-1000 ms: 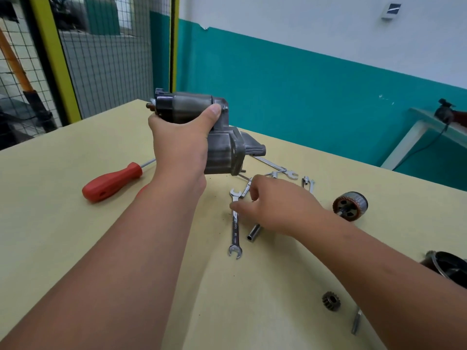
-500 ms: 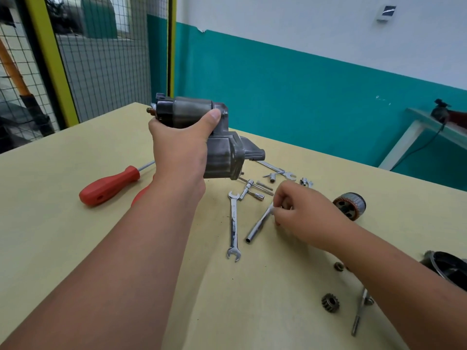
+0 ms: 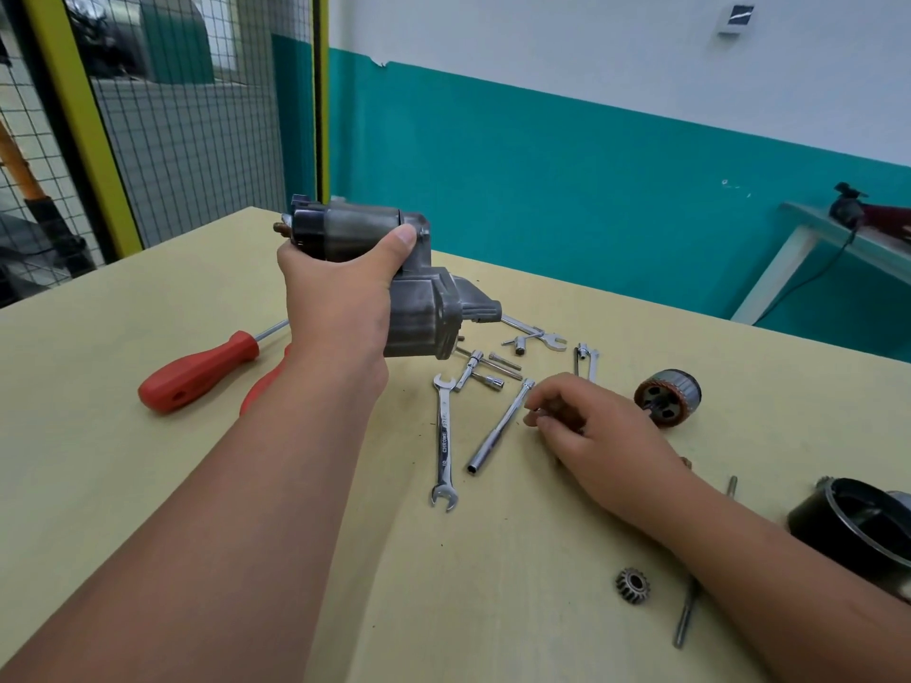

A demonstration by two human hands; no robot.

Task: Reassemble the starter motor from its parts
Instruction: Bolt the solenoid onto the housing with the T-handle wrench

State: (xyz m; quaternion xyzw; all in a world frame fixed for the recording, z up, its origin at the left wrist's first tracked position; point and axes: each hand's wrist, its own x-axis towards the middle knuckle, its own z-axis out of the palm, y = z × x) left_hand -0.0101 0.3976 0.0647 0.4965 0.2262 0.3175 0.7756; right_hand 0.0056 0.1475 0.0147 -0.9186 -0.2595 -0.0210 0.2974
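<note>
Grips the grey starter motor body (image 3: 429,313) in the left hand (image 3: 340,298), raised above the far left part of the pale yellow table (image 3: 123,485), thumb across the near side and fingers curled round the cylinder. Rests the right hand (image 3: 596,436) low over the table at centre right, fingers curled, thumb and forefinger tips drawn close together; cannot tell whether anything is pinched there. Just left of those fingertips, a chrome socket tube (image 3: 500,426), and beside it a combination wrench (image 3: 443,436), both flat on the surface. Farther off, under the motor body, a scatter of small spanners and sockets (image 3: 493,372). To the left, a red-handled screwdriver (image 3: 197,374). Right of the right hand, the copper-ended armature (image 3: 668,396) on its side; near right, a small pinion gear (image 3: 632,585), a long bolt (image 3: 687,613) and a black cylindrical casing (image 3: 858,525) at the edge. Beyond the table, a wall painted teal below and white above (image 3: 591,165), a yellow-framed wire mesh screen (image 3: 172,140) at far left, a teal shelf (image 3: 813,229) at far right.
</note>
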